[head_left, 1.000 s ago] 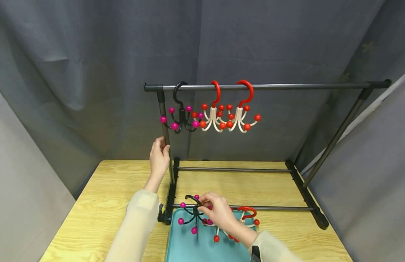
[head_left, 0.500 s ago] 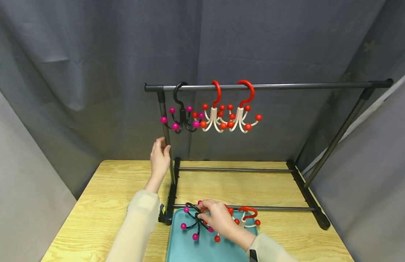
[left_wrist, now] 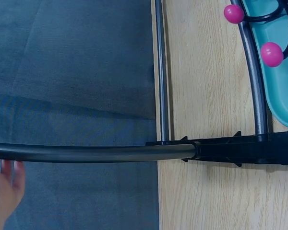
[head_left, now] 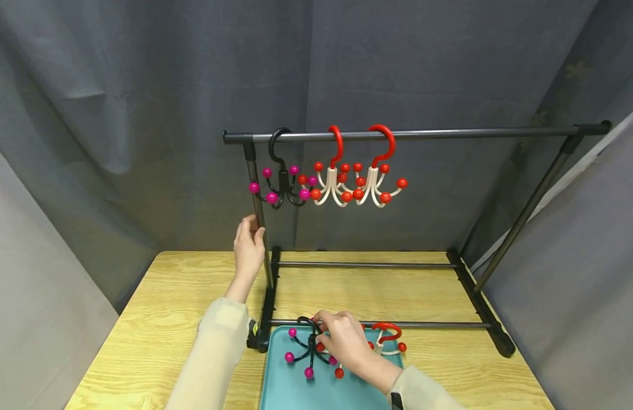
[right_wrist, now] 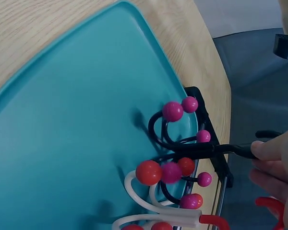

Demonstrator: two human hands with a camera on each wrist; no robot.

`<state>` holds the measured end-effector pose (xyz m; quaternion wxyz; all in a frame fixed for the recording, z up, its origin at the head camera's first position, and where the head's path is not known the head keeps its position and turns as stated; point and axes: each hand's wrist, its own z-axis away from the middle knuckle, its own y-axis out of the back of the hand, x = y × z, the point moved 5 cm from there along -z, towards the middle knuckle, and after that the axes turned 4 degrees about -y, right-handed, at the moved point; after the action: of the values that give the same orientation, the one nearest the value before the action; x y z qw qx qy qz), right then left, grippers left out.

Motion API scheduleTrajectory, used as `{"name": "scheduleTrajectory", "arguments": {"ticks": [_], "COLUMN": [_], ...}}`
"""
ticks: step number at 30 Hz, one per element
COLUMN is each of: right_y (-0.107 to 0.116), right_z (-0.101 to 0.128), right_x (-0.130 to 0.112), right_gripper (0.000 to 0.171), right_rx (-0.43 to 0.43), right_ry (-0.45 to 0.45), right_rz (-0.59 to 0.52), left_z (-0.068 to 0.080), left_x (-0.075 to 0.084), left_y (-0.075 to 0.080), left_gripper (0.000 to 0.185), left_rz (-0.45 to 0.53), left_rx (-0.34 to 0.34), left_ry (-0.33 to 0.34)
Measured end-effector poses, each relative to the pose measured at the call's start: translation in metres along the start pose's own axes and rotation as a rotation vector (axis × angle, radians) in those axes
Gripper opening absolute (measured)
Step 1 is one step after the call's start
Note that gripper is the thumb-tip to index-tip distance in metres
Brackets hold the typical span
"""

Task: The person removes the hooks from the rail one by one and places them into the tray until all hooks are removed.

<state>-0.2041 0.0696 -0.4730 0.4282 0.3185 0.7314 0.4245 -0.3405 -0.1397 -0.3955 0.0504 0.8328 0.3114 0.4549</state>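
In the head view my right hand (head_left: 344,341) pinches a black claw hanger (head_left: 312,345) with pink balls, low over the teal tray (head_left: 291,393). The right wrist view shows thumb and fingers on its black hook (right_wrist: 237,149), arms spread over the tray. Beside it lies a white hanger (right_wrist: 180,215) with red balls and a red hook, partly hidden by the hand in the head view. My left hand (head_left: 249,247) holds the left post (head_left: 260,213) of a clothes rack, fingertips partly behind it; the left wrist view shows that hand (left_wrist: 5,189) against the post.
The rack's top rail (head_left: 475,134) bears a black hanger (head_left: 283,181) and two white-and-red hangers, a left one (head_left: 332,177) and a right one (head_left: 373,177). The rack's lower bars cross the wooden table (head_left: 142,330). Grey curtains (head_left: 168,114) stand behind.
My right hand has lowered the black hanger slightly toward the tray and moved it a little right, its arms swinging downward. The left hand stays at the post.
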Motion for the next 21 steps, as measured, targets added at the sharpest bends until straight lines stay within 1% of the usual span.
{"name": "scheduleTrajectory", "arguments": {"ticks": [2,7,10,12,14,16,18,21], "right_y": [0.0,0.0,0.006,0.017,0.033,0.055,0.08,0.117], "right_z": [0.001,0.002,0.001,-0.002,-0.009,-0.017,-0.025,-0.034], "right_x": [0.001,0.0,-0.001,0.0,0.001,0.002,0.004,0.005], "right_gripper": [0.03,0.028,0.028,0.027,0.026,0.024,0.02,0.015], "right_rx": [-0.005,-0.036,-0.051,-0.032,0.027,0.119,0.229,0.381], "right_ry": [0.0,0.015,0.015,0.002,0.001,0.013,0.052,0.133], "right_rz": [0.0,0.019,-0.022,-0.06,-0.094,-0.097,-0.088,-0.056], "left_z": [0.0,0.0,0.0,0.0,0.0,0.0,-0.001,-0.001], "left_x": [-0.001,-0.002,-0.003,-0.003,-0.002,-0.003,-0.003,-0.003], "left_y": [0.0,-0.001,-0.001,-0.001,-0.001,-0.001,-0.001,-0.001], "left_gripper": [0.028,0.027,0.027,0.027,0.027,0.027,0.027,0.027], "left_rz": [0.003,0.006,0.008,0.007,0.008,0.012,0.019,0.028], "left_rx": [0.001,-0.003,-0.008,-0.012,-0.014,-0.015,-0.013,-0.012], "left_ry": [0.001,0.003,0.004,0.006,0.005,0.006,0.009,0.016]}}
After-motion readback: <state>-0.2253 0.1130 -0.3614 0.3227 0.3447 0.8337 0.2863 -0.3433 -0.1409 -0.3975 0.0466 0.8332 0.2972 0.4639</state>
